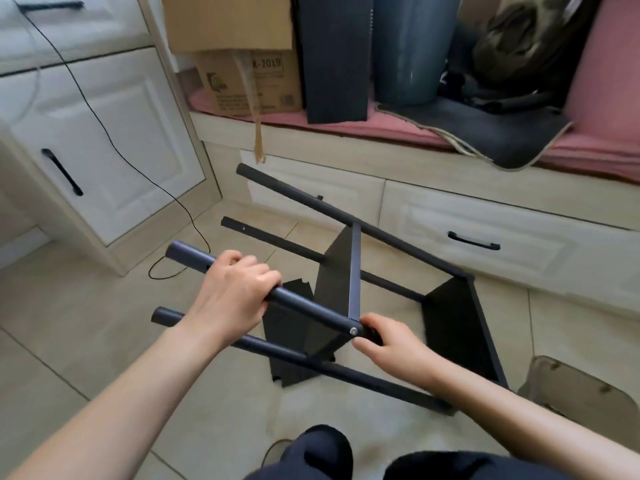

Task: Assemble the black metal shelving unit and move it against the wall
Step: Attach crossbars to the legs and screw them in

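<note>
The left hand [235,289] wraps its curled fingers around the nearest black round metal post [308,308] of the half-built black metal shelving unit [353,292], at the middle of the frame. The right hand [388,344] pinches the same post just right of the silver screw head [353,330], where a flat black crossbar [355,271] meets it. The unit lies on its side on the beige tiled floor [86,323], its four posts pointing to the upper left. A loose black shelf panel [294,341] lies beneath it. Behind, at the upper right, a pink-cushioned bench with white drawers [467,244] holds cardboard boxes [242,64]. A thin black cable [114,147] trails down the white cabinet [114,133] at the upper left.
</note>
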Demonstrator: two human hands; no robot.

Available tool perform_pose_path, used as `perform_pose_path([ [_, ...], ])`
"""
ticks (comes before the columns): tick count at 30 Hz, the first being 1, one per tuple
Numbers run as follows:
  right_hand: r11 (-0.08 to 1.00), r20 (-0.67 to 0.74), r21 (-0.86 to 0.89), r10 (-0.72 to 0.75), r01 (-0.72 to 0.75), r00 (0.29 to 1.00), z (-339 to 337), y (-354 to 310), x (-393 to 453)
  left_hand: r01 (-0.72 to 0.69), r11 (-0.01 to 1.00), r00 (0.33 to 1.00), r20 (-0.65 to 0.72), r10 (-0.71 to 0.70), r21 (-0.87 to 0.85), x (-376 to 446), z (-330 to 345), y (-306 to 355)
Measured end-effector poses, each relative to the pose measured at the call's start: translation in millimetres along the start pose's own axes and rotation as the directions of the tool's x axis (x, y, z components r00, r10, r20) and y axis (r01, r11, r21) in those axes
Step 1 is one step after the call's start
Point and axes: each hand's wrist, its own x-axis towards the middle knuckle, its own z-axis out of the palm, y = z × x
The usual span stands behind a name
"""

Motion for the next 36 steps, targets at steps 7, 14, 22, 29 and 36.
perform_pose_path([
  [7,0.906,-0.161,0.422,0.1,-0.023,0.982,-38,17,-22,-0.122,0.981,0.963,-0.222,0.154,0.151,56,-65,38],
  [14,0.783,-0.323,0.614,0.13,0.103,0.937,-61,42,-49,-0.258,0.957,0.854,-0.432,0.289,0.13,79,-75,95],
  [22,0.693,-0.357,0.705,0.163,0.151,0.92,-75,62,-71,-0.494,0.863,0.758,-0.536,0.37,-0.103,50,-14,139],
  [29,0.707,-0.45,0.678,0.184,0.201,0.874,-77,80,-83,-0.216,0.976,0.944,-0.261,0.2,-0.033,45,33,154],
  [36,0.647,-0.44,0.734,0.221,0.207,0.87,-77,84,-83,-0.25,0.902,0.965,0.01,0.263,0.352,50,12,153],
])
